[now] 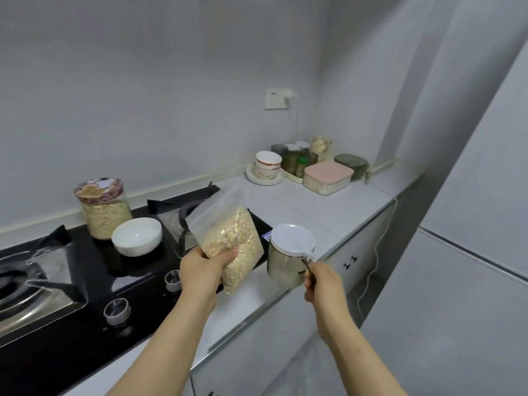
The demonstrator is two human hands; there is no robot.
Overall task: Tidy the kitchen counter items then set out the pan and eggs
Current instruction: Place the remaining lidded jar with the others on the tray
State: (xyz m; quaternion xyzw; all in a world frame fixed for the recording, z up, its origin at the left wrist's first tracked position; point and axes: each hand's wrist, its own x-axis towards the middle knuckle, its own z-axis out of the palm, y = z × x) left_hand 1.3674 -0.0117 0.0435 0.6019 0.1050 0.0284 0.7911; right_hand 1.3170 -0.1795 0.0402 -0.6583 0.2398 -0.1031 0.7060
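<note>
We stood at a white counter [323, 212] that ran into the corner, with a black glass gas stove [85, 284] set into its left part. On the stove glass, near the back wall, stood a tall clear jar of oats [103, 208] under a patterned lid, and a white bowl [136, 236] sat just in front of it, to the right. In the far corner of the counter we saw a clear box with a pink lid [327, 177], a dark-lidded container [352, 164] behind it, a cluster of spice jars [297, 160], and stacked bowls on a plate [267, 168].

Our left hand [203, 271] was closed around the lower part of a clear zip bag of oats [228, 238], which it held tilted above the stove's right edge. Our right hand [322, 282] was clenched on the handle of a glass canister with a white lid [288, 254], held at the counter's front edge just beside the bag; we could not tell whether its base touched the counter. Two stove knobs [117, 310] showed along the front of the stove. No pan or eggs appeared in our view.
</note>
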